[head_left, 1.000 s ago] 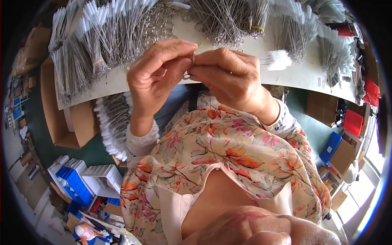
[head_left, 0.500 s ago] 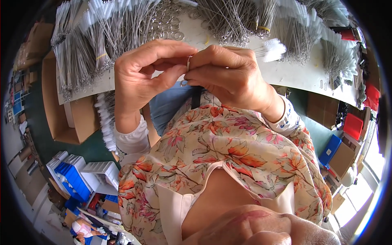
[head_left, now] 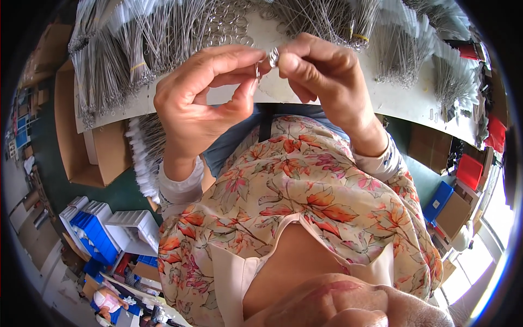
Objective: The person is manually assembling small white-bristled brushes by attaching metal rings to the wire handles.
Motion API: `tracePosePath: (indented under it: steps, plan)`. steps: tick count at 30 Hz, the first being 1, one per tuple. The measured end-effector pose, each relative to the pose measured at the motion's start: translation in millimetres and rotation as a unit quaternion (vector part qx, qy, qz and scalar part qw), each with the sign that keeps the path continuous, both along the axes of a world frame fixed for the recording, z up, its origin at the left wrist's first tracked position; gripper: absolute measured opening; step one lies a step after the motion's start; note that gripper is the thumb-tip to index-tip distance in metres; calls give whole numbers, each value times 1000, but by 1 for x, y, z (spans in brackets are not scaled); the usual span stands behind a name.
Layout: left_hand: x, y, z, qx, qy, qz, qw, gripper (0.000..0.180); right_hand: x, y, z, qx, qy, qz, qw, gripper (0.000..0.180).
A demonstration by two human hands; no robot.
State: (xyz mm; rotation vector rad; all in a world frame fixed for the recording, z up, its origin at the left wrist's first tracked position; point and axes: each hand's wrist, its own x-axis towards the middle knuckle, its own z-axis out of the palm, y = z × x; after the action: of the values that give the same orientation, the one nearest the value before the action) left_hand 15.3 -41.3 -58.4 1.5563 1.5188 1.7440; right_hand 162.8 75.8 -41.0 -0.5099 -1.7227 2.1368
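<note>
My left hand [head_left: 204,90] pinches a thin metal split ring [head_left: 257,71] between thumb and fingertips; it shows nearly edge-on. Close beside it, my right hand [head_left: 327,68] grips a small cluster of shiny wire loops [head_left: 274,57] between thumb and forefinger. Whatever is attached behind the loops is hidden by the right hand. Both hands are raised over the near edge of the white table [head_left: 392,103]. Beyond them lies a spread of loose metal rings [head_left: 231,27].
Bundles of wire-stemmed brushes cover the table at left [head_left: 111,76] and right [head_left: 400,60]; some are banded in yellow. An open cardboard box [head_left: 101,155] stands at lower left, near white and blue bins [head_left: 95,234]. Red [head_left: 469,170] and blue [head_left: 439,200] bins sit at right.
My right hand has moved up and turned, bringing the cluster of wire loops into view. A white brush head seen beside it before no longer shows. My left hand still pinches the ring.
</note>
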Motion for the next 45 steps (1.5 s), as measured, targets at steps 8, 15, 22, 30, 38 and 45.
tracePosePath:
  steps: [8, 15, 22, 30, 38, 45]
  plan:
    - [-5, 5, -6, -23, -60, 9, 998, 29, -14, 8, -13, 11, -6, 17, 1000, 13]
    - [-17, 11, -5, -64, -45, -17, 997, 27, -16, 29, -21, 66, -66, 119, 989, 12]
    - [-116, 54, -36, -293, 167, 183, 923, 29, -15, 7, -104, 605, -18, -43, 795, 14]
    - [-156, 68, -73, -382, 326, 276, 819, 21, -41, 72, -53, 729, -105, -114, 666, 12]
    - [-174, 54, -67, -396, 97, 219, 886, 29, -75, 131, -55, 601, -250, 34, 758, 16]
    - [-161, 27, -25, -137, -290, 100, 942, 22, -54, 186, -43, 120, 49, -184, 974, 16]
